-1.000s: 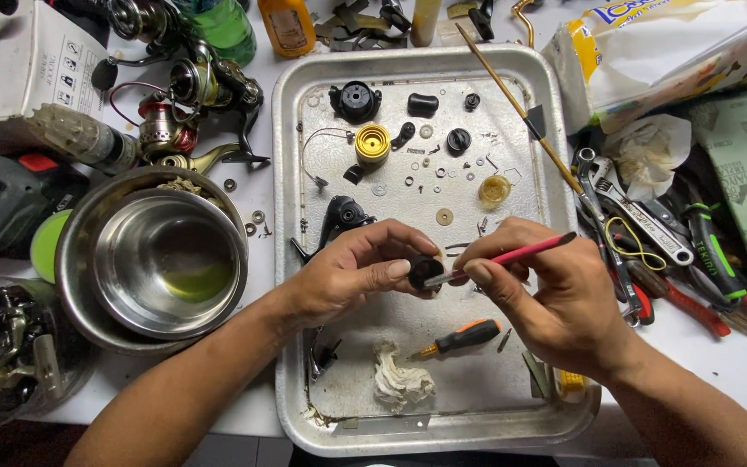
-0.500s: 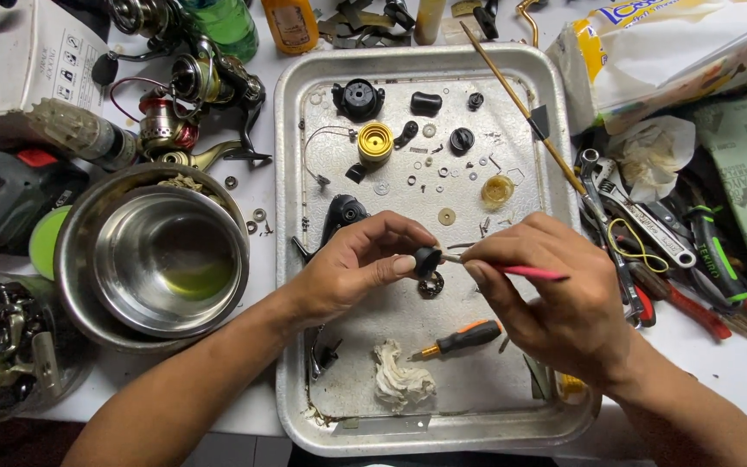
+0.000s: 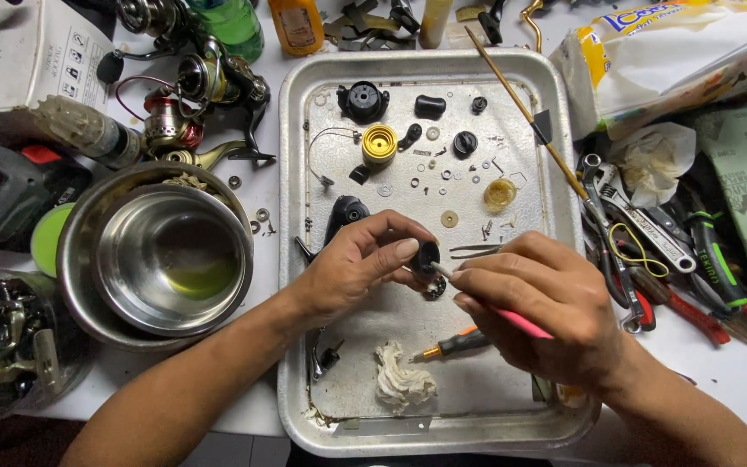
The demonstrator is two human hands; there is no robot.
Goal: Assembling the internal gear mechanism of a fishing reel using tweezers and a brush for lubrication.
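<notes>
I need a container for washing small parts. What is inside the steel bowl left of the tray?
The steel bowl holds a shallow pool of yellowish liquid at its bottom; no parts show in it. It sits nested in a second bowl, whose inside is mostly covered.

Left hand (image 3: 358, 264) and right hand (image 3: 546, 311) are seen bare: no gloves, rings or watch are worn. Forearms are uncovered to the frame edge. Nails are kept short.
</notes>
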